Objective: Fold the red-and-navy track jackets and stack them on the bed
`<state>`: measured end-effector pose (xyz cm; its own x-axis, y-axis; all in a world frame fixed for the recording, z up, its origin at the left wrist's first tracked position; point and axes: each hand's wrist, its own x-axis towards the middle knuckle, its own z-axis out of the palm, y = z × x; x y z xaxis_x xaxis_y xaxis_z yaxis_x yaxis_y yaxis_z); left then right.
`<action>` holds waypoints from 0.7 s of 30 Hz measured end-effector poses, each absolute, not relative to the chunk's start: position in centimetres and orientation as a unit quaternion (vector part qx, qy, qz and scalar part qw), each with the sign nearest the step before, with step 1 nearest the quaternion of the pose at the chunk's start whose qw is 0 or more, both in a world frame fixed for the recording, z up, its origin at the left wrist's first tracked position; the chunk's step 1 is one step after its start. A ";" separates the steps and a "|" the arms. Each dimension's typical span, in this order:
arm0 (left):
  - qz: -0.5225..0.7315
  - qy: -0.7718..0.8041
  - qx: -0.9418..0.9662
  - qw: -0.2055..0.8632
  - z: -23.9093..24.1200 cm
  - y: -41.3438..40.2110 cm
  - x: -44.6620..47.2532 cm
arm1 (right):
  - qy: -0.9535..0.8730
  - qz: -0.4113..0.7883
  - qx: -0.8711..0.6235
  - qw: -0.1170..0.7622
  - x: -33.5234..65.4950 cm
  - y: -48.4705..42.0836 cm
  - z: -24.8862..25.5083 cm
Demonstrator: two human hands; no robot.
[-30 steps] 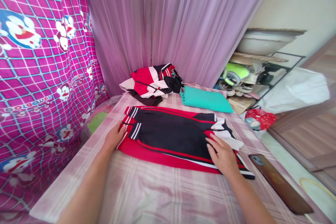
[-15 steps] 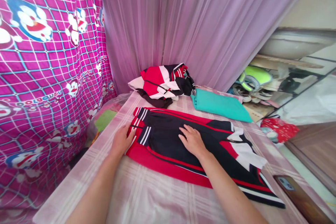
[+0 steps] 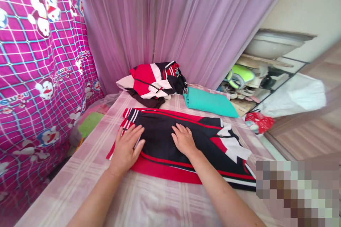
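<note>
Evenly, you rest both hands on a dark navy, red and white garment, spread across the middle of a checked bed cover before a pale purple curtain. At the garment's left end lies your left hand, fingers extended and slightly apart, thumb angled to the right, gripping nothing; a striped cuff shows just beyond the fingertips. Near the centre, your right hand lies palm down on the dark upper layer, its fingers straight, relaxed and likewise holding nothing. A red lower layer juts out along the near edge, and white sections mark the right end.

The step in hand appears to be smoothing the cloth flat; the next move, on that reading, calls for light, open-palmed pressure, with the layers kept aligned so the upper one does not ruck. On the far side, a heap of clothing sits to the left of a folded teal cloth, while a bright pink printed curtain hangs at left.
</note>
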<state>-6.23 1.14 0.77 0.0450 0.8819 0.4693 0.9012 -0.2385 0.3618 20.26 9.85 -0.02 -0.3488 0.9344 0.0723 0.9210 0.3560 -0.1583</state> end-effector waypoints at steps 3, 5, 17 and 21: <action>-0.247 -0.577 -0.778 -0.016 -0.1 1.4 -4.9 | -0.824 0.042 -0.557 0.092 19.4 10.5 1.0; -0.221 -0.582 -0.782 -0.032 -0.7 1.6 -4.8 | -0.821 0.041 -0.559 0.103 19.1 11.5 1.6; -0.212 -0.591 -0.777 -0.047 -1.2 1.8 -5.3 | -0.723 0.075 -0.685 0.046 25.0 16.1 -0.4; -0.213 -0.597 -0.771 -0.060 -1.2 1.7 -5.4 | -0.729 0.068 -0.676 0.083 25.8 16.5 0.0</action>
